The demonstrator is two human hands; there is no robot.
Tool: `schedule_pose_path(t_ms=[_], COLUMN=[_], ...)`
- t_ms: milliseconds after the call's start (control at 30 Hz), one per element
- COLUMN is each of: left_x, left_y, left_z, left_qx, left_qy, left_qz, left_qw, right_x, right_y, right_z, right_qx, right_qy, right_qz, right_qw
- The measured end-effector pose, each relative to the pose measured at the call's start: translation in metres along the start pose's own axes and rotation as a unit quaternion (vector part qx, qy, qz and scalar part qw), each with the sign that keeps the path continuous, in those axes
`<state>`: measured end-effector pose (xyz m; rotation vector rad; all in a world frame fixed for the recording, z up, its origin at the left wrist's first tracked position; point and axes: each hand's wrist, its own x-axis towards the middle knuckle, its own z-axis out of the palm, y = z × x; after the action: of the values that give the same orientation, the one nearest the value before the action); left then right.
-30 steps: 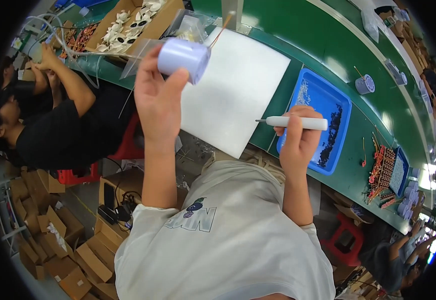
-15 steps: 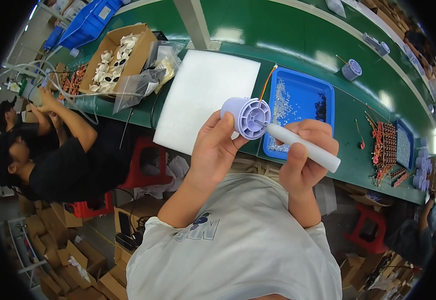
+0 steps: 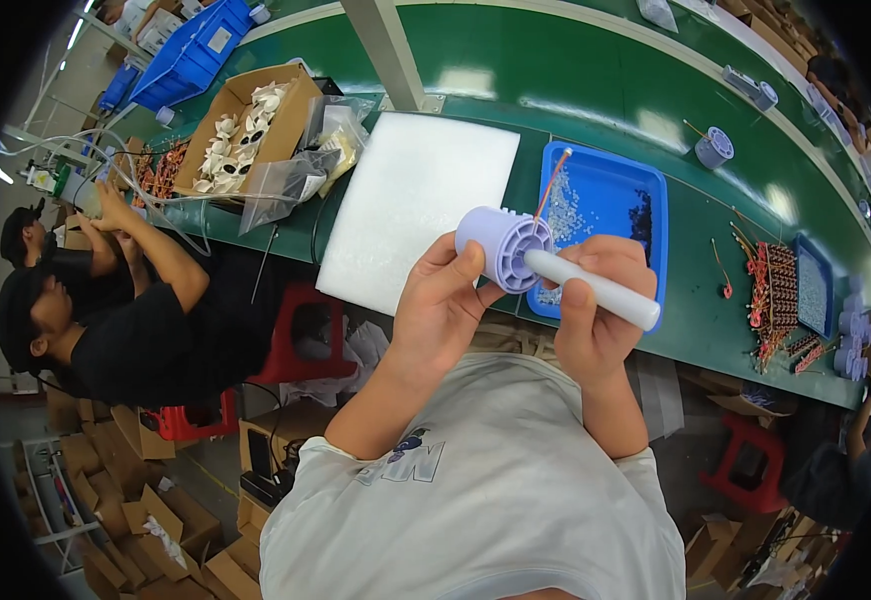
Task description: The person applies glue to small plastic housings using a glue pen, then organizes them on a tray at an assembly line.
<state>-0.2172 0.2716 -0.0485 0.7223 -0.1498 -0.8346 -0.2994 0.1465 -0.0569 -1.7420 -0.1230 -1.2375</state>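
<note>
My left hand (image 3: pixel 439 308) is wrapped round a lavender plastic housing (image 3: pixel 493 248), a short cylinder whose ribbed open end is turned toward my right. Red and yellow wires (image 3: pixel 556 182) rise out of it to a small white connector. Between the thumb and fingers of my right hand (image 3: pixel 604 335) is a screwdriver (image 3: pixel 601 290) with a thick white handle. The handle's front end is at the housing's open face; the shaft is hidden there. Beneath both hands lies a blue tray (image 3: pixel 611 170) with small clear pieces and small black pieces.
White foam sheet (image 3: pixel 416 205) lies left of the tray, beside a cardboard box (image 3: pixel 303 100) of white parts. Another lavender housing (image 3: pixel 715 148) stands at the far right, near wired boards (image 3: pixel 778 300). A metal post (image 3: pixel 384 50) rises behind. Co-workers sit left, by a red stool (image 3: pixel 301 345).
The screwdriver has gone further into the housing, so its thin metal shaft no longer shows. The housing has turned slightly, and both hands sit a little differently in the shifted view.
</note>
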Motion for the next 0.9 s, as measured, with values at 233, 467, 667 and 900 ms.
schedule_pose_path(t_ms=[233,467,667,900], left_x=[-0.003,0.01,0.004,-0.011], left_y=[0.04,0.018,0.0,-0.003], left_z=[0.007,0.051,0.063,0.079], left_qx=[0.196,0.228,0.253,0.36], left_qy=[-0.065,-0.068,-0.084,-0.147], left_qz=[0.309,0.462,0.473,0.475], left_qw=[0.928,0.855,0.84,0.789], right_x=[-0.005,-0.014,-0.022,-0.044], right_y=[-0.027,-0.047,-0.067,-0.072], right_z=[-0.003,0.004,-0.009,-0.02], right_qx=[-0.065,0.021,0.024,0.223], right_qy=[-0.042,0.029,-0.041,-0.072], right_qz=[0.008,0.168,0.234,0.32], right_qw=[0.997,0.985,0.971,0.918])
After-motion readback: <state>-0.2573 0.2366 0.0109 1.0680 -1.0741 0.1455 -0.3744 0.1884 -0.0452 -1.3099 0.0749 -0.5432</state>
